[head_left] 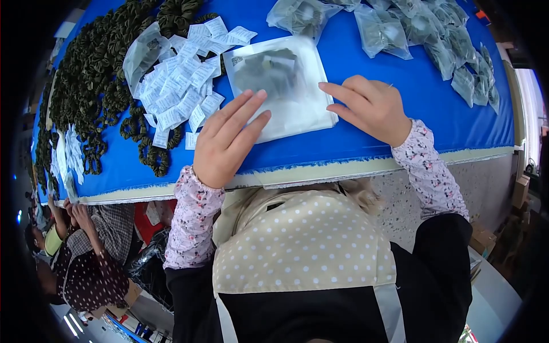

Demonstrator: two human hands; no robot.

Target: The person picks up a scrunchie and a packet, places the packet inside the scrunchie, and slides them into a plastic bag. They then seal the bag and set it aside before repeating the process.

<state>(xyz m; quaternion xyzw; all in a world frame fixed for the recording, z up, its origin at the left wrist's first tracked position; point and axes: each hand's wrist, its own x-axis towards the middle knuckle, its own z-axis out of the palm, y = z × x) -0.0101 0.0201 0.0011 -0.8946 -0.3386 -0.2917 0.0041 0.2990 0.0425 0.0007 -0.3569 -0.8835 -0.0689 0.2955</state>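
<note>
A stack of flat plastic bags lies on the blue cloth before me. On top is a clear bag holding a dark green bunched item, blurred in this view. My left hand is open, its fingertips over the lower left of the stack. My right hand points at the stack's right edge, thumb and forefinger apart with nothing seen between them, the other fingers curled. Small white printed sachets are heaped left of the stack.
Dark green scrunchies are piled across the left of the table. A filled bag rests by the sachets. Several filled clear bags spread over the back right. Another person's hands show at the table's left edge.
</note>
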